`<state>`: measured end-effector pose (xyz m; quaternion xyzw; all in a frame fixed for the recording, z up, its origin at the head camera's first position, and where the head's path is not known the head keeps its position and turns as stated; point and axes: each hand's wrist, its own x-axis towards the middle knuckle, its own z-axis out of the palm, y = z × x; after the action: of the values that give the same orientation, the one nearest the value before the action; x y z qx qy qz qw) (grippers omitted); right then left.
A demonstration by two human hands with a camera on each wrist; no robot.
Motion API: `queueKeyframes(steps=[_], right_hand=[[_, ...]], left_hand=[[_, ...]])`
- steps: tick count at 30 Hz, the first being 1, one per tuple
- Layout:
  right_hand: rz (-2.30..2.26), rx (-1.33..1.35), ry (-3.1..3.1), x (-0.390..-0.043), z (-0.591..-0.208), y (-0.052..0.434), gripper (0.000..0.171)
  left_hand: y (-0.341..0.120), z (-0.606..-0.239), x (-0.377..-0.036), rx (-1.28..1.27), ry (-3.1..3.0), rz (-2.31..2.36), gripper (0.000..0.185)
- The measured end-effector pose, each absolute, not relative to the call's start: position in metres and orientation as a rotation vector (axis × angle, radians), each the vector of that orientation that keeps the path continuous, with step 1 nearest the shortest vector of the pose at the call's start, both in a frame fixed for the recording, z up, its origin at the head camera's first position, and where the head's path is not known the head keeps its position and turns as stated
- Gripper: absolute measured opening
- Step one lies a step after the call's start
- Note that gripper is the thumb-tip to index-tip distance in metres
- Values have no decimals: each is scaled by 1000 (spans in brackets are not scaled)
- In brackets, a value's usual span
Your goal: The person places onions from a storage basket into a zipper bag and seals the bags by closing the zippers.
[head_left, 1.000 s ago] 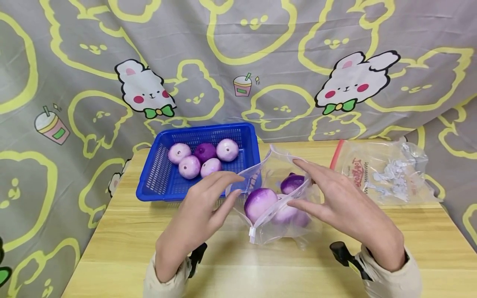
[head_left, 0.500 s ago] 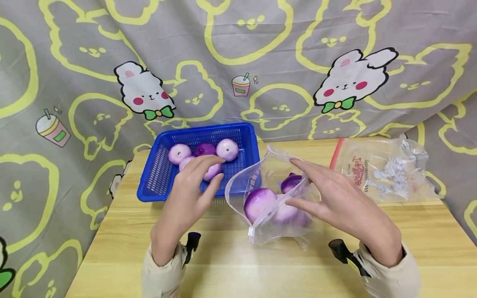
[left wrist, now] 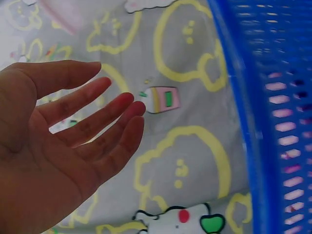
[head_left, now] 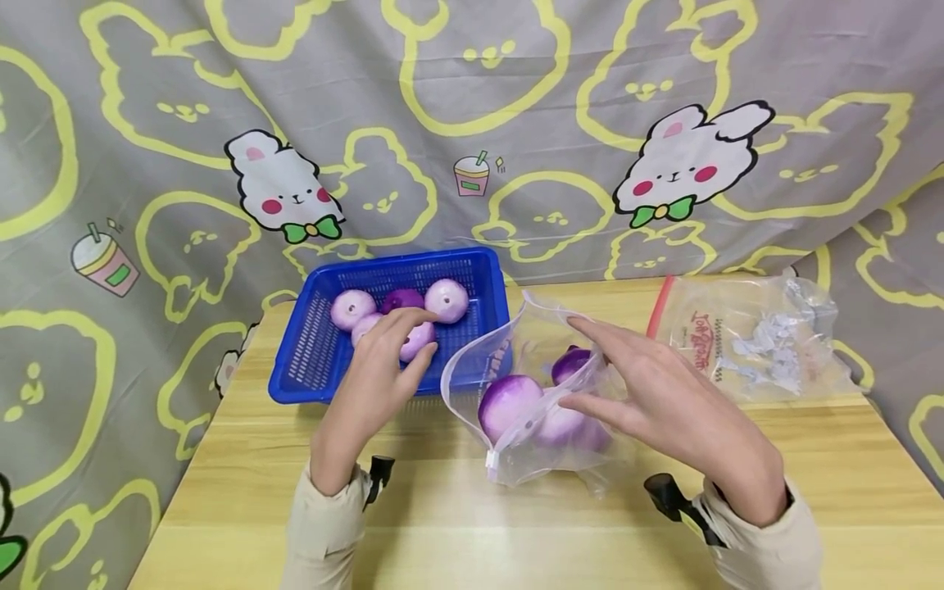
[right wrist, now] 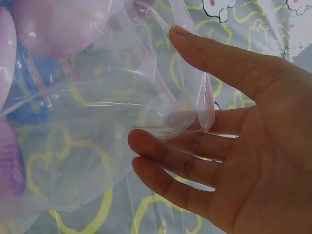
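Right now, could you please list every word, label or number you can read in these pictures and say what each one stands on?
Far bag: red slanted script print, too blurred to read.
Open bag: dark print near its mouth by the basket, too small to read.
Backdrop: rabbit and drink-cup drawings only, no words.
Onions: no labels.
No numbers anywhere.

Beige sleeves [head_left: 324,524] (black wrist mounts [head_left: 379,475])
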<state>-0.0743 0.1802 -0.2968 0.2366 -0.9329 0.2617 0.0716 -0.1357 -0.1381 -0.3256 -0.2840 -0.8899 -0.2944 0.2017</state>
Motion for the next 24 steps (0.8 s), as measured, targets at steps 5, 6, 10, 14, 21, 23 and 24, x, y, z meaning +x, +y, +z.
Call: queueKeyframes(steps=[5,6,10,14,21,23,24], right_hand=[[800,723,-2818,-75,-295,179,76],[805,727,-2819,-75,-295,179,76],[808,727,-2816,-75,-296,179,76],[807,718,-2816,-75,-297,180,76],[819,709,-2817,-75,-297,180,76],[820,708,-2817,-75,-297,180,76],[820,709,-2816,-75,-297,179,76]], left_hand=[[-143,-338,-147,-766,-2521,-828,25],[-144,-341,-149,-761,-2526,-831,25],[-147,-350,-158,-734,-2552,-841,26],[-149,-360,-168,-700,-2566,-854,27],[-153,-381,-186,-615,-2617,-844,31],[-154,-386,-190,-584,-2633,-821,31],[-155,-388,-192,-574,-2638,-809,31]])
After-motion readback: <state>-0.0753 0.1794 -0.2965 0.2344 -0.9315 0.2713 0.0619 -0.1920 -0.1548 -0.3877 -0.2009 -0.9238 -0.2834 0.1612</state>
